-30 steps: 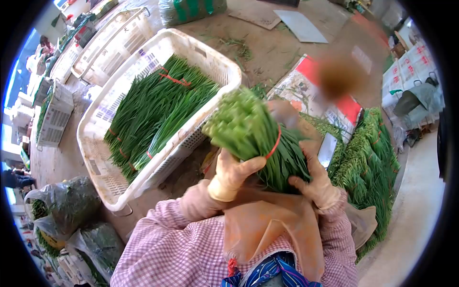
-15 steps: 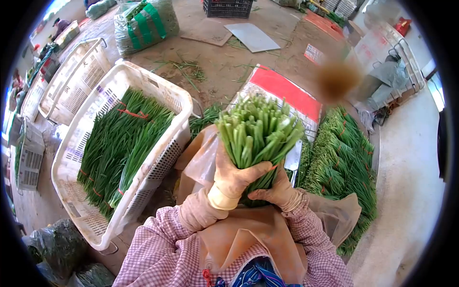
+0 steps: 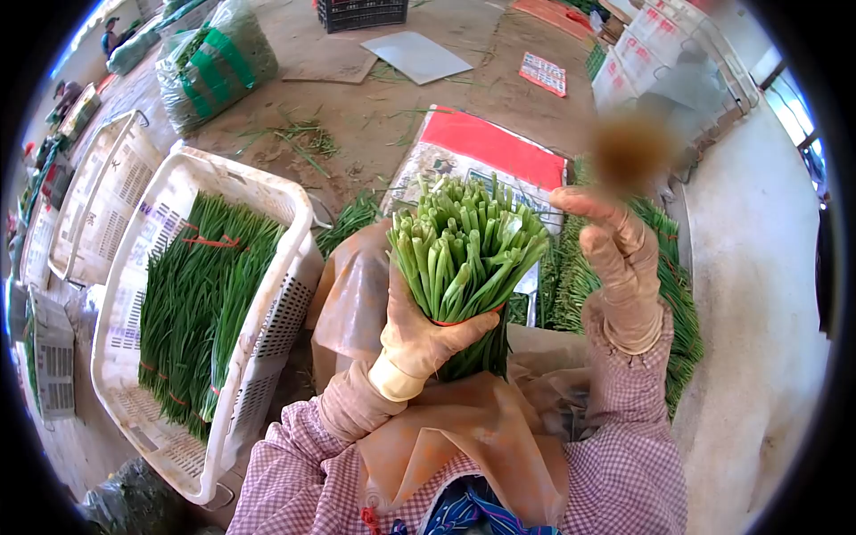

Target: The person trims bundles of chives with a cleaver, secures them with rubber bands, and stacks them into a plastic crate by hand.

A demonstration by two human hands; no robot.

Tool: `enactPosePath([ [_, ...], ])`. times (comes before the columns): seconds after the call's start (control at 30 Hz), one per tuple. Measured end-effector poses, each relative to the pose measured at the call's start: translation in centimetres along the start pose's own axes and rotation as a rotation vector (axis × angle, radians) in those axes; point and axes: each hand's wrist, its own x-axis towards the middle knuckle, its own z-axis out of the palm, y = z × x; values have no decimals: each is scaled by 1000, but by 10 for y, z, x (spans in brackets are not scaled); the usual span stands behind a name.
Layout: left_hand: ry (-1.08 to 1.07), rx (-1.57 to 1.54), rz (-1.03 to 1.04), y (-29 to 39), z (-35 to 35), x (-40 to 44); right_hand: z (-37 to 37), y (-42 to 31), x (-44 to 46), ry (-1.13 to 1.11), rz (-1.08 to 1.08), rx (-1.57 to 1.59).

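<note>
My gloved left hand (image 3: pixel 423 334) is wrapped round a thick bunch of garlic chives (image 3: pixel 468 250), cut ends upward and leaves hanging down over my lap. A red band (image 3: pixel 446 323) shows around the bunch just above my thumb. My gloved right hand (image 3: pixel 615 259) is raised to the right, apart from the bunch, fingers apart and holding nothing I can see. Below and behind it lie more chive bunches (image 3: pixel 679 330), partly hidden by my arm. A white board with a red stripe (image 3: pixel 490 143) lies behind the bunch, and a metal blade-like strip (image 3: pixel 532 308) shows beside it.
On my left a white plastic basket (image 3: pixel 308 254) holds banded chives (image 3: pixel 209 294). Another white basket (image 3: pixel 102 196) stands beyond it. A stuffed clear bag with green tape (image 3: pixel 218 67), a black crate (image 3: pixel 361 13) and a grey sheet (image 3: pixel 417 57) are farther off. A blurred brown spot hides part of the upper right.
My right hand has let go of the bunch and moved up and right. My left hand still grips it, and the red band is now plainly visible. The view has shifted slightly right.
</note>
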Motion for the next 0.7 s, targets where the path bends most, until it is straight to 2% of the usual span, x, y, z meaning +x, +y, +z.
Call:
enactPosePath([
  [0.03, -9, -5, -3, 1, 4, 0, -5, -8, 7, -65, -175, -159],
  [0.07, -26, -20, -3, 5, 7, 0, -6, -13, 13, -60, -169, -164],
  [0.13, -29, -18, 18, 3, 11, -3, -1, -19, 23, -227, -288, -439],
  [0.37, -66, -24, -46, 6, 9, 1, 2, -20, 39, -338, -501, -604],
  [0.43, -82, 25, -6, 4, 8, 3, -1, -9, 54, -200, -583, -389],
  [0.5, -33, 95, 44, 4, 8, 5, -28, -21, 66, 144, -183, 27],
  [0.53, -18, -10, 6, 0, 7, 5, -46, -20, 77, 269, -140, 72],
  [0.63, 5, -131, -51, -5, -2, 12, -141, -3, 116, 497, -175, -375],
  [0.7, 90, -158, -23, -4, -5, 16, -195, 20, 144, 468, -126, -777],
])
